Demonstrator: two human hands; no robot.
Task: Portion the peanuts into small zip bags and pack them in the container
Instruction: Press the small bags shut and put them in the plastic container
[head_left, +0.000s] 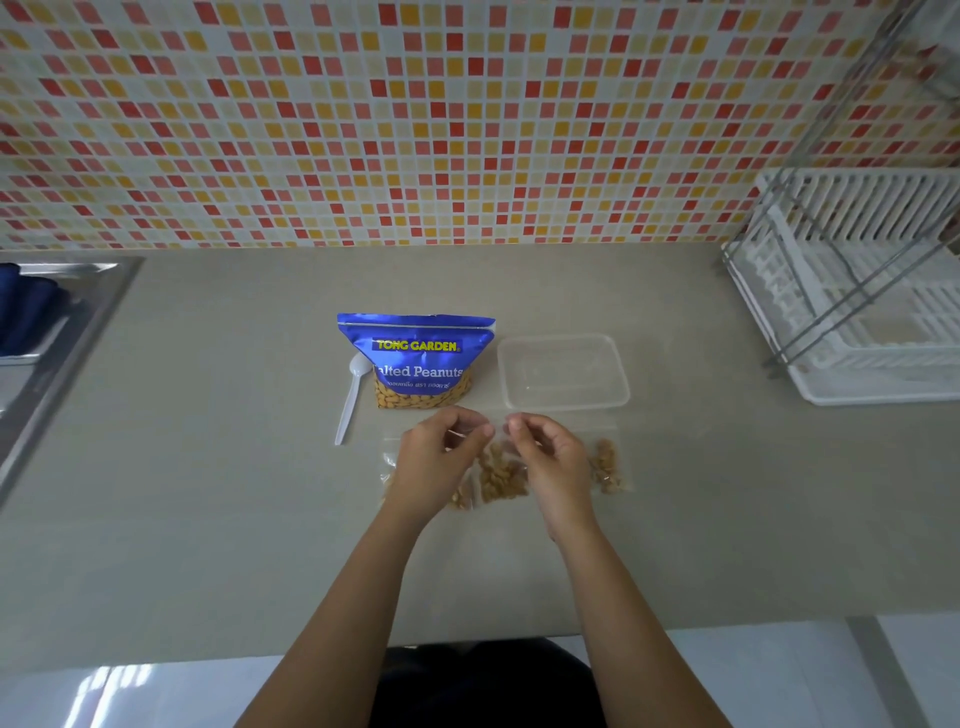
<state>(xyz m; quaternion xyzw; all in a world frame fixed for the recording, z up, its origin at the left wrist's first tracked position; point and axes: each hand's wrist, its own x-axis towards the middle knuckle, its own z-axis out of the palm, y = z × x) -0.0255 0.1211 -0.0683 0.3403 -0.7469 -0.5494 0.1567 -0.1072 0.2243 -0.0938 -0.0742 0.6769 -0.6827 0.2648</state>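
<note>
Two hands, the left hand (441, 457) and the right hand (545, 460), pinched the top of the middle zip bag (501, 475) with curled fingers, low over the desk (208, 415). A badly pressed seal (my guess) could spill peanuts. The peanut bag (415, 358) showed nuts inside, the container (563, 339) beside it was empty, and three small zip bags (605, 465) held little portions.

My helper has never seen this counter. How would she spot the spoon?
On the grey counter, find the upright blue foil peanut bag. Just left of it lies a white plastic spoon, bowl toward the tiled wall; it is the only utensil there.
</note>
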